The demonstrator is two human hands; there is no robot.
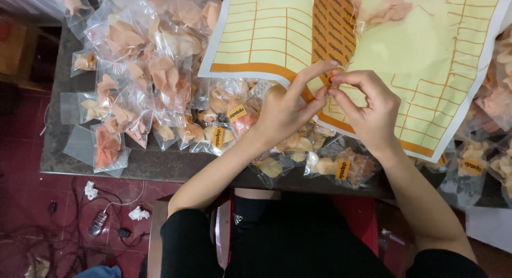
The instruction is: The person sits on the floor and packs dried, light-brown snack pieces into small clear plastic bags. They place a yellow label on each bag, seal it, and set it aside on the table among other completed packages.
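— Where the two hands meet, what is being pinched?

— A yellow sticker sheet [373, 54] with orange grid lines is gripped at its near edge. The left hand [285, 110] is closed on it, thumb and forefinger pressed together over the orange border. The right hand [373, 110] is set just beside, touching the left at the fingertips, its thumb and forefinger nipped on the same spot. Whether a single sticker is being lifted cannot be told.

— And where is the sheet lying?

— It is spread over the far right part of a dark table [149, 163], tilted, with its lower edge raised over small clear bags of orange and pale crackers [298, 150]. One such bag [381, 11] is seen on top of the sheet, near its far edge.

— What else is found around it?

— More cracker bags [138, 75] are heaped to the left, several marked with small yellow labels [237, 113]. Below the table, a red tiled floor [32, 166] with cables and crumpled paper [137, 214] is seen.
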